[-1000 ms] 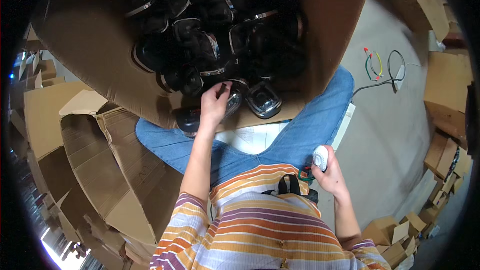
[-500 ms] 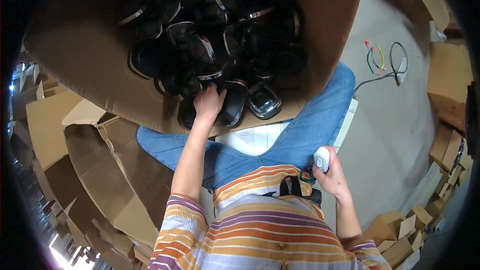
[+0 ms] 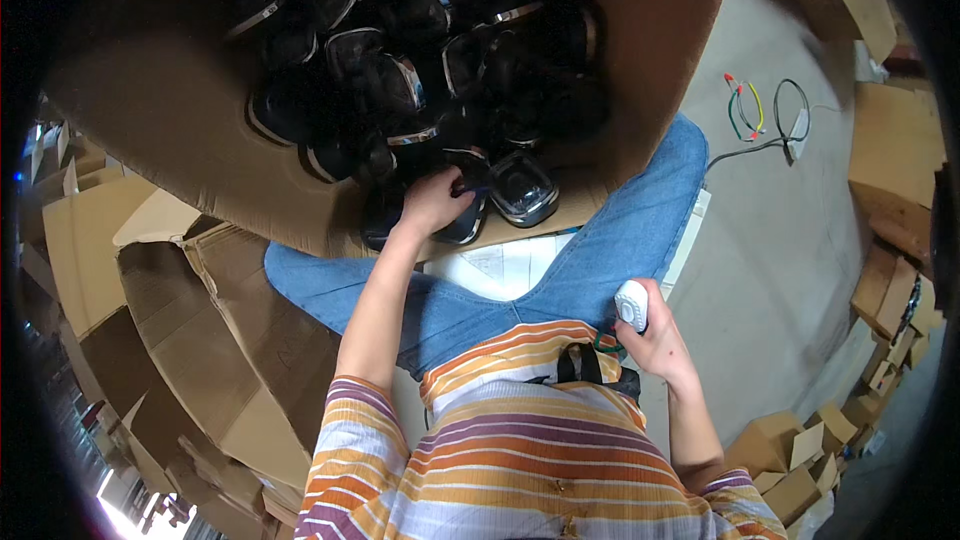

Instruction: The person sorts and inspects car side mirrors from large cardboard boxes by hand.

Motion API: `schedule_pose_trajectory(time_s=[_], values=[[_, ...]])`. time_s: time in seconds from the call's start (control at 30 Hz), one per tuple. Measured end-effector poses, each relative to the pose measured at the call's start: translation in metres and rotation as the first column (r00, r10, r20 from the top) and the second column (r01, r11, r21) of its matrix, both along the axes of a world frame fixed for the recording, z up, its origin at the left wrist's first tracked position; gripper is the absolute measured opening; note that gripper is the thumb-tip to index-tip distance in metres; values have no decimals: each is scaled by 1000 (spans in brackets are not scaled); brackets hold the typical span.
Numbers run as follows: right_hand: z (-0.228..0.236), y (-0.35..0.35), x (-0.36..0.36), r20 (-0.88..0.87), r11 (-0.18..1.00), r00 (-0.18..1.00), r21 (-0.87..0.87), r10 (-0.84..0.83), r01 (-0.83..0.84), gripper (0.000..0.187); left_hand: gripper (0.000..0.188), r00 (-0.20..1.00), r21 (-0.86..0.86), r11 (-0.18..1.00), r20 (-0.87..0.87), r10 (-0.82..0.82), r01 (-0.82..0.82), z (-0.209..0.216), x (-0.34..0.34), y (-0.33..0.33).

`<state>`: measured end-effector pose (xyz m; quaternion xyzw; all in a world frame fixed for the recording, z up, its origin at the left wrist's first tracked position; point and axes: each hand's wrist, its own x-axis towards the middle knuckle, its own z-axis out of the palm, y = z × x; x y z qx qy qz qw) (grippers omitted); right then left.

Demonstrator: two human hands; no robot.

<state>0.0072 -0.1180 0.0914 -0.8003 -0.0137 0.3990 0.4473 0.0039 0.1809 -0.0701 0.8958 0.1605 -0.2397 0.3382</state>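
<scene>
Inside a large cardboard box (image 3: 215, 172), several glossy black rounded pieces with chrome-coloured rims lie heaped; their exact kind is hard to make out. At the box's near edge my left hand (image 3: 433, 205) has its fingers curled on one black chrome-rimmed piece (image 3: 466, 228), partly hiding it. Touching distance to its right sits another such piece (image 3: 524, 190), its glossy face upward. Over my right thigh, my right hand (image 3: 655, 338) is closed around a white oval handheld device (image 3: 632, 306) with a round button. A green cord (image 3: 606, 343) hangs beside that hand.
My crossed legs in blue jeans (image 3: 640, 210) border the box's near side. A black cable (image 3: 745, 151) and coloured wires with red ends (image 3: 742, 108) lie on the grey floor at right. Cardboard cartons (image 3: 220, 340) stand at left, and more boxes (image 3: 898, 145) line the right.
My left hand has shifted slightly right across the black piece, its fingers now turned rightward and more curled. My right hand still holds the white device, moved slightly up and left.
</scene>
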Motion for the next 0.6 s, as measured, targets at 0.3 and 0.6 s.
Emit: schedule_pose_trajectory(time_s=[0.3, 0.6], values=[[-6, -1, -5, 53, 999, 997, -8, 50, -49, 34, 17, 852, -240, 943, 418, 315, -231, 62, -15, -7], [-4, 7, -5, 71, 999, 997, -14, 43, -42, 34, 20, 687, -454, 807, 447, 574, -379, 90, -41, -7]])
